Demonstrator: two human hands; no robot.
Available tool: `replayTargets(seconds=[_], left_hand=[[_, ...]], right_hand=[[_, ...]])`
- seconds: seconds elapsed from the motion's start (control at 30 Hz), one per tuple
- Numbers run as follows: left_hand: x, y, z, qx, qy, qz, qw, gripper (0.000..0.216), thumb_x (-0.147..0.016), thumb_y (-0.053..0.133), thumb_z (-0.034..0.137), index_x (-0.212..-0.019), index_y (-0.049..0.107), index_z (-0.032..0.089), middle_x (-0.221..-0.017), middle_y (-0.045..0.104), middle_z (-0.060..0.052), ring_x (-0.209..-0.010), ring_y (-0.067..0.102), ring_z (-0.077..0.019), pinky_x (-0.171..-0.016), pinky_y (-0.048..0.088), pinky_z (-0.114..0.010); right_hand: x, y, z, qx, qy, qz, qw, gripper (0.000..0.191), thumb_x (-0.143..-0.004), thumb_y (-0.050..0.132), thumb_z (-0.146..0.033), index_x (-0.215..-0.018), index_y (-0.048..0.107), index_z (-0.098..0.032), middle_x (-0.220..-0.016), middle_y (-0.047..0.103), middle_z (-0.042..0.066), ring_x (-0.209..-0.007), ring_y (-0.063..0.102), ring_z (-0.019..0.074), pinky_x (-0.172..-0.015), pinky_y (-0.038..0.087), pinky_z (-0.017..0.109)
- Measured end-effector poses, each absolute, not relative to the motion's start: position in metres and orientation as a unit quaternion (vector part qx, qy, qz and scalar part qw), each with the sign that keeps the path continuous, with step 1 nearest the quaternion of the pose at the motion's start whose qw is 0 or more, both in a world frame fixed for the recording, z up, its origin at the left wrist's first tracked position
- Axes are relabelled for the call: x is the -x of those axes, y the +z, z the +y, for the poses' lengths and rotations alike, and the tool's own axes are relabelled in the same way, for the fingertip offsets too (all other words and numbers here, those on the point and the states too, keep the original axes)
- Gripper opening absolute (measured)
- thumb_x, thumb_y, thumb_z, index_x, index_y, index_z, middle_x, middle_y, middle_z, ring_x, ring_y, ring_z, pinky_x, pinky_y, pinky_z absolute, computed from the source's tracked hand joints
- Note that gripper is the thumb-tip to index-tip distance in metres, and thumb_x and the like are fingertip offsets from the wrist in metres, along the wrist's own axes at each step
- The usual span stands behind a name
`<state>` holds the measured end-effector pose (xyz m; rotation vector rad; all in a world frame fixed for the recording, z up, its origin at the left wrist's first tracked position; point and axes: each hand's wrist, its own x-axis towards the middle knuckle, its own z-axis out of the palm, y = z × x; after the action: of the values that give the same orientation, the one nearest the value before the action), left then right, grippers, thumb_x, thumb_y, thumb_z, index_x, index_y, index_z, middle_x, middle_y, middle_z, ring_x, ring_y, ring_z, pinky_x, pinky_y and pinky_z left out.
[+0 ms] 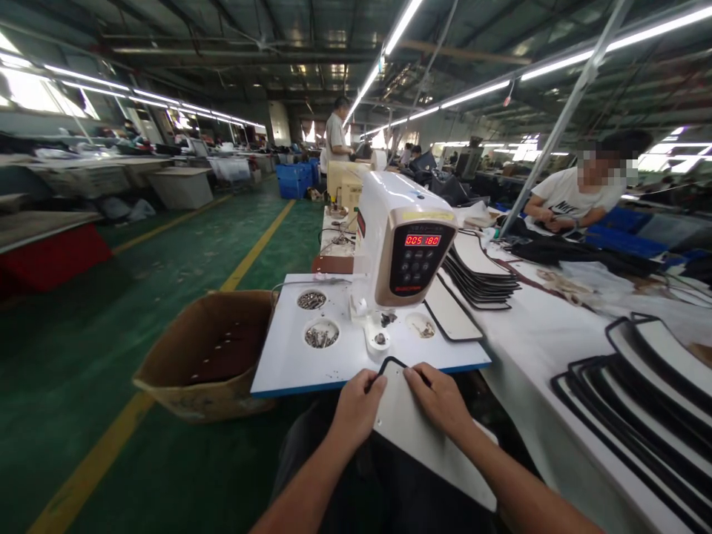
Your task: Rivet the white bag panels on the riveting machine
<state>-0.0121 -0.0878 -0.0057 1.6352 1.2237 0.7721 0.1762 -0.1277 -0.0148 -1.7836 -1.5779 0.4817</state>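
A white panel with black edging (401, 415) lies over my lap, its corner resting on the near edge of the white machine table (289, 363). My left hand (359, 406) pinches the panel's left edge, fingers closed on it. My right hand (439, 397) grips the panel's right side near the corner. Just beyond the corner stands a white machine (403, 237) with a red digit display reading 005 180. Its small round anvil (379, 339) is in front of the panel.
Two recessed cups of metal fasteners (321, 335) sit in the table at left. A cardboard box (208, 352) stands on the floor left. Stacks of black-edged panels lie at right (639, 386) and behind the machine (481, 271). A seated person (578, 196) works at far right.
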Motion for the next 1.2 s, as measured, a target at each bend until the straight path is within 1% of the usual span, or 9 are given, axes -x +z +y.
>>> replayTargets(seconds=[0.1, 0.2, 0.43, 0.53, 0.8, 0.93, 1.0, 1.1, 1.2], left_hand=[[0.005, -0.003, -0.054, -0.687, 0.298, 0.527, 0.403, 0.041, -0.087, 0.043, 0.053, -0.070, 0.057, 0.019, -0.070, 0.062, 0.000, -0.072, 0.055, -0.0157, -0.066, 0.034, -0.028], [0.001, -0.005, -0.023, -0.696, 0.298, 0.541, 0.366, 0.043, -0.086, 0.042, 0.054, -0.064, 0.052, 0.019, -0.063, 0.056, 0.001, -0.066, 0.050, -0.0139, -0.062, 0.030, -0.028], [-0.007, -0.010, 0.013, -0.702, 0.323, 0.531, 0.348, 0.039, -0.085, 0.044, 0.047, -0.059, 0.046, 0.018, -0.059, 0.049, 0.003, -0.063, 0.045, -0.0117, -0.061, 0.027, -0.027], [-0.007, -0.013, 0.017, -0.703, 0.326, 0.531, 0.343, 0.038, -0.086, 0.043, 0.045, -0.058, 0.044, 0.018, -0.058, 0.046, 0.003, -0.062, 0.042, -0.0112, -0.061, 0.025, -0.027], [-0.007, -0.023, 0.024, -0.704, 0.305, 0.542, 0.342, 0.039, -0.085, 0.044, 0.042, -0.054, 0.042, 0.018, -0.056, 0.045, 0.003, -0.060, 0.038, -0.0108, -0.058, 0.021, -0.029], [-0.006, -0.016, 0.024, -0.704, 0.303, 0.540, 0.349, 0.041, -0.084, 0.045, 0.043, -0.052, 0.040, 0.018, -0.053, 0.041, 0.003, -0.058, 0.038, -0.0106, -0.057, 0.022, -0.028], [-0.001, -0.012, 0.017, -0.698, 0.308, 0.539, 0.357, 0.040, -0.084, 0.046, 0.044, -0.053, 0.043, 0.018, -0.055, 0.043, 0.003, -0.060, 0.041, -0.0109, -0.058, 0.025, -0.027], [0.012, -0.012, -0.003, -0.657, 0.334, 0.536, 0.411, 0.037, -0.083, 0.049, 0.051, -0.067, 0.056, 0.018, -0.064, 0.055, 0.002, -0.064, 0.048, -0.0128, -0.059, 0.032, -0.025], [0.027, -0.017, -0.027, -0.628, 0.354, 0.535, 0.440, 0.041, -0.082, 0.049, 0.058, -0.076, 0.059, 0.018, -0.067, 0.057, 0.002, -0.065, 0.050, -0.0138, -0.059, 0.034, -0.025]], right_hand=[[-0.181, -0.011, -0.091, 0.702, 0.134, -0.629, 0.305, 0.040, -0.094, 0.042, -0.055, -0.085, 0.066, -0.024, -0.083, 0.071, 0.002, -0.081, 0.064, 0.0213, -0.074, 0.040, 0.030], [-0.184, -0.009, -0.061, 0.708, 0.101, -0.642, 0.277, 0.039, -0.094, 0.043, -0.055, -0.085, 0.067, -0.025, -0.083, 0.072, 0.002, -0.080, 0.064, 0.0199, -0.071, 0.038, 0.028], [-0.187, -0.004, -0.026, 0.711, 0.093, -0.646, 0.263, 0.035, -0.093, 0.046, -0.052, -0.085, 0.069, -0.027, -0.088, 0.073, 0.000, -0.085, 0.062, 0.0186, -0.070, 0.035, 0.027], [-0.186, -0.002, -0.020, 0.713, 0.096, -0.646, 0.255, 0.036, -0.092, 0.047, -0.052, -0.081, 0.069, -0.025, -0.086, 0.072, 0.001, -0.083, 0.061, 0.0182, -0.069, 0.034, 0.027], [-0.191, -0.005, -0.013, 0.687, 0.138, -0.671, 0.243, 0.044, -0.094, 0.045, -0.049, -0.063, 0.055, -0.019, -0.069, 0.064, 0.001, -0.069, 0.054, 0.0148, -0.063, 0.029, 0.027], [-0.191, -0.006, -0.012, 0.681, 0.167, -0.661, 0.267, 0.043, -0.093, 0.045, -0.047, -0.060, 0.050, -0.019, -0.065, 0.059, 0.000, -0.065, 0.050, 0.0143, -0.061, 0.028, 0.027], [-0.188, -0.008, -0.016, 0.687, 0.181, -0.638, 0.297, 0.044, -0.092, 0.046, -0.047, -0.059, 0.047, -0.020, -0.062, 0.056, -0.001, -0.064, 0.049, 0.0143, -0.061, 0.028, 0.027], [-0.178, -0.018, -0.035, 0.702, 0.211, -0.560, 0.385, 0.047, -0.092, 0.043, -0.052, -0.058, 0.045, -0.020, -0.059, 0.053, -0.001, -0.063, 0.047, 0.0153, -0.059, 0.030, 0.027], [-0.166, -0.036, -0.068, 0.696, 0.285, -0.462, 0.470, 0.045, -0.091, 0.042, -0.057, -0.068, 0.054, -0.020, -0.067, 0.059, 0.000, -0.069, 0.053, 0.0178, -0.061, 0.039, 0.028]])
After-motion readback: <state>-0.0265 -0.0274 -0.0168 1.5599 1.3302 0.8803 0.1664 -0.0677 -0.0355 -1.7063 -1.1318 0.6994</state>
